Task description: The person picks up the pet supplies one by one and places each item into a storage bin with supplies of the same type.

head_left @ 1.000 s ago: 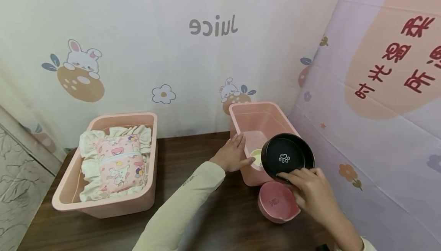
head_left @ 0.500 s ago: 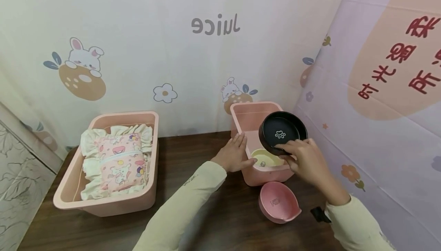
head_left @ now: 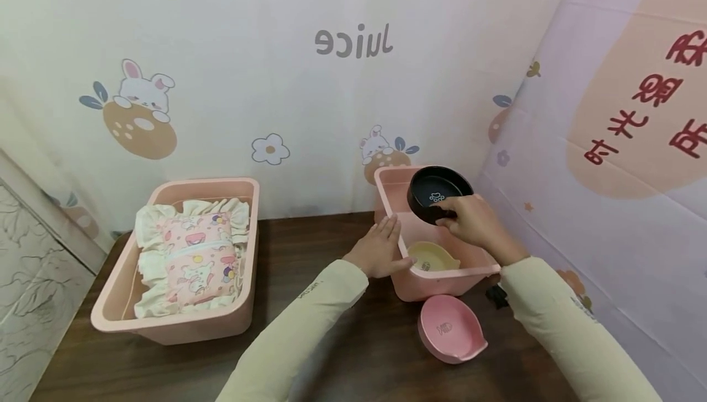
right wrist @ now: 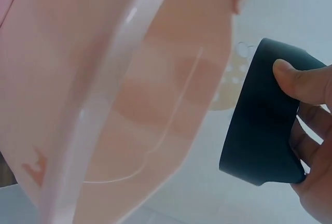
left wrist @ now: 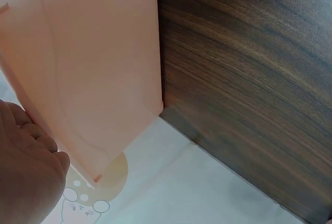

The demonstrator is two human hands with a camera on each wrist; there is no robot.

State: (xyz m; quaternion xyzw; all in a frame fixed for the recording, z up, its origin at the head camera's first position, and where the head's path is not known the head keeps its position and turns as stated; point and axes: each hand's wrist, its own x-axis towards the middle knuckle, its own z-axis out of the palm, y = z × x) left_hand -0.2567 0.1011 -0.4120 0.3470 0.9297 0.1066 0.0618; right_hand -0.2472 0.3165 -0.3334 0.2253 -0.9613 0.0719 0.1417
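Note:
My right hand (head_left: 474, 221) grips the rim of a black bowl (head_left: 431, 182) with a white paw print, holding it tilted above the far part of the right pink tub (head_left: 422, 286). In the right wrist view, the thumb lies on the outer wall of this black bowl (right wrist: 262, 120). My left hand (head_left: 378, 250) rests with fairly straight fingers on the tub's left rim. A yellow bowl (head_left: 433, 256) sits inside the tub at its near end. On the table, just in front of the tub, stands a pink bowl (head_left: 448, 328) with a fish-bone mark.
A second pink tub (head_left: 221, 322) at the left holds cream ruffled cloth (head_left: 150, 267) and a pink patterned bundle (head_left: 199, 261). Dark wooden table (head_left: 309, 236) lies between the tubs. A small black object (head_left: 497, 296) is beside my right sleeve. Printed curtains rise behind and at right.
My right hand has carried the black bowl away from me, from the tub's near end to over its far part, uncovering the yellow bowl. My left hand stays on the rim.

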